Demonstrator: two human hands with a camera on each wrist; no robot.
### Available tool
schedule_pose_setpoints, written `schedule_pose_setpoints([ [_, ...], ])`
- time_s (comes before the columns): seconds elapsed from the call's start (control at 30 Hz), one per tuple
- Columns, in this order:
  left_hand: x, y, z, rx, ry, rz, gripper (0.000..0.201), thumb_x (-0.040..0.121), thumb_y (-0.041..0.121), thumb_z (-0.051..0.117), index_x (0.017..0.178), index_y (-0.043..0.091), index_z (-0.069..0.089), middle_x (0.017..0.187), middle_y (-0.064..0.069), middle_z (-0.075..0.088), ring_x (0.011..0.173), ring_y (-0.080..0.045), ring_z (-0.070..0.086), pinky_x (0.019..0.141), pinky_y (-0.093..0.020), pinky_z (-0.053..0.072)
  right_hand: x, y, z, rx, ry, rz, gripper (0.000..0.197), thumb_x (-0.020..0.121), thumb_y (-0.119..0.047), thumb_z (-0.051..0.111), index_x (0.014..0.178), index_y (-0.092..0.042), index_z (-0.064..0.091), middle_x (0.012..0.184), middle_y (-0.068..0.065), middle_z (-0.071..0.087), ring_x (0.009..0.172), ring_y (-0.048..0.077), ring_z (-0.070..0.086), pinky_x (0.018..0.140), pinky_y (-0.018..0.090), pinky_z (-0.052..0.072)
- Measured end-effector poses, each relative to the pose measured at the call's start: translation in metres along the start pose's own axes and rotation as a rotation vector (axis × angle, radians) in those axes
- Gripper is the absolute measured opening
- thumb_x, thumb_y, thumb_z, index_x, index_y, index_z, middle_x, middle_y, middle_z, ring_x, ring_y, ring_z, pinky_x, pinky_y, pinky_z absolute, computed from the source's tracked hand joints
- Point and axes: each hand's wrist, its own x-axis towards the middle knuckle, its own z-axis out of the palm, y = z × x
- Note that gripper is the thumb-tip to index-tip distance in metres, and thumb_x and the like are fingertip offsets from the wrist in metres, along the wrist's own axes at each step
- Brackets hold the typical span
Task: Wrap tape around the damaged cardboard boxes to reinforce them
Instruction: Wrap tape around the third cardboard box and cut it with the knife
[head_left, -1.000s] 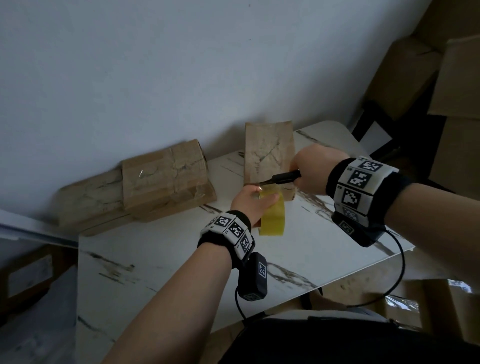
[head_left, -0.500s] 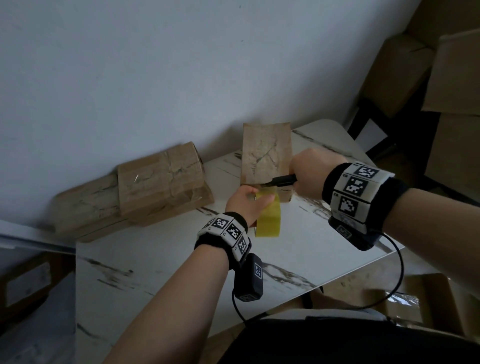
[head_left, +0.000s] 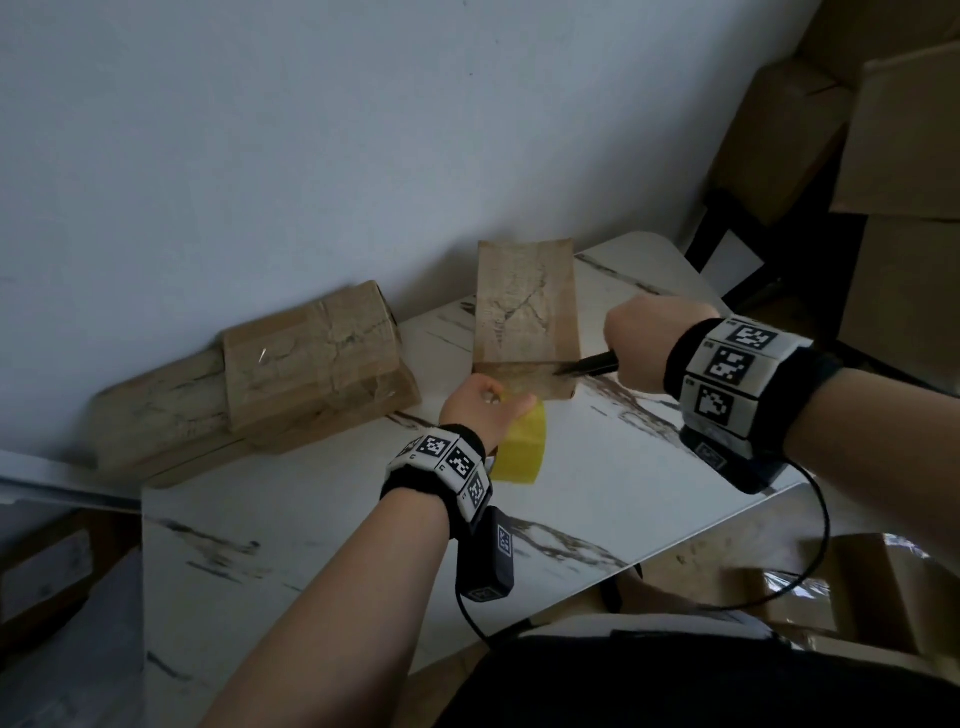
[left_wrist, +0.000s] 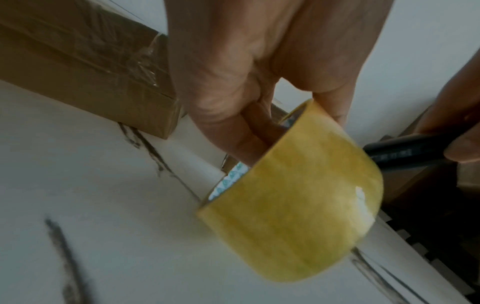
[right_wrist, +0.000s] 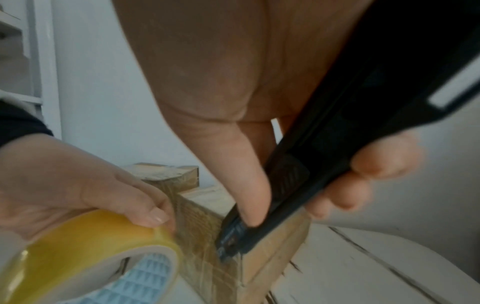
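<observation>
A white marble-patterned table (head_left: 322, 525) stood against a pale wall (head_left: 311, 156), with stacked brown cartons (head_left: 904, 208) beyond its right end. Two taped cardboard boxes (head_left: 291, 374) lay piled at the table's far left edge, against the wall. A third, smaller cardboard box (head_left: 524, 322) lay near the table's middle, its top creased and cracked and its near face covered by clear tape. The left hand (head_left: 475, 410) was just in front of this box, fingers curled through the core of a yellowish tape roll (head_left: 522, 449) and thumb pressed on the roll's outer surface; the roll was held on edge just above the tabletop, and a drawn strip of tape (right_wrist: 182, 209) ran from it to the near face of the box. The right hand (head_left: 654, 345) was closed around a black utility knife (head_left: 589, 364), forefinger laid along its spine and the remaining fingers wrapped beneath the handle. The knife's tip (right_wrist: 223, 255) met the taped near face of the box close to its upper edge, just right of the roll. Both wrists carried black bands with square printed markers (head_left: 727, 364), and a cable (head_left: 810, 545) hung from the right one.
</observation>
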Motion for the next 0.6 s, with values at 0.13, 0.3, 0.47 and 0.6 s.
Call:
schedule_pose_setpoints([
  [0.13, -0.002, -0.004, -0.003, 0.084, 0.005, 0.009, 0.037, 0.083, 0.043, 0.066, 0.105, 0.019, 0.050, 0.107, -0.003, 0.057, 0.086, -0.017, 0.051, 0.074, -0.025, 0.040, 0.004, 0.001, 0.013, 0.058, -0.038, 0.009, 0.021, 0.087, -0.018, 0.051, 0.066, -0.016, 0.049, 0.065, 0.000, 0.050, 0.053, 0.014, 0.046, 0.050, 0.023, 0.039],
  [0.3, -0.013, -0.002, -0.015, 0.221, 0.008, 0.079, 0.051, 0.083, 0.039, 0.066, 0.124, 0.015, 0.048, 0.103, -0.006, 0.059, 0.093, -0.025, 0.058, 0.077, -0.032, 0.048, 0.018, -0.011, 0.036, 0.226, -0.140, -0.057, 0.013, 0.085, -0.018, 0.051, 0.085, -0.012, 0.063, 0.068, 0.001, 0.055, 0.061, 0.019, 0.054, 0.050, 0.022, 0.041],
  [0.47, -0.030, -0.014, -0.029, 0.543, 0.008, 0.163, 0.049, 0.084, 0.035, 0.064, 0.125, 0.018, 0.043, 0.103, -0.006, 0.059, 0.096, -0.027, 0.058, 0.081, -0.036, 0.049, 0.024, -0.028, 0.068, 0.297, -0.229, -0.153, 0.020, 0.086, -0.012, 0.046, 0.095, -0.008, 0.064, 0.079, 0.005, 0.058, 0.072, 0.024, 0.054, 0.057, 0.026, 0.040],
  [0.6, -0.041, -0.028, -0.033, 0.767, 0.000, 0.246, 0.048, 0.087, 0.031, 0.062, 0.127, 0.019, 0.039, 0.106, -0.007, 0.060, 0.096, -0.028, 0.059, 0.070, -0.033, 0.046, 0.023, -0.045, 0.088, 0.359, -0.278, -0.212, 0.026, 0.087, -0.002, 0.045, 0.109, -0.009, 0.056, 0.089, 0.005, 0.048, 0.074, 0.021, 0.049, 0.060, 0.027, 0.038],
])
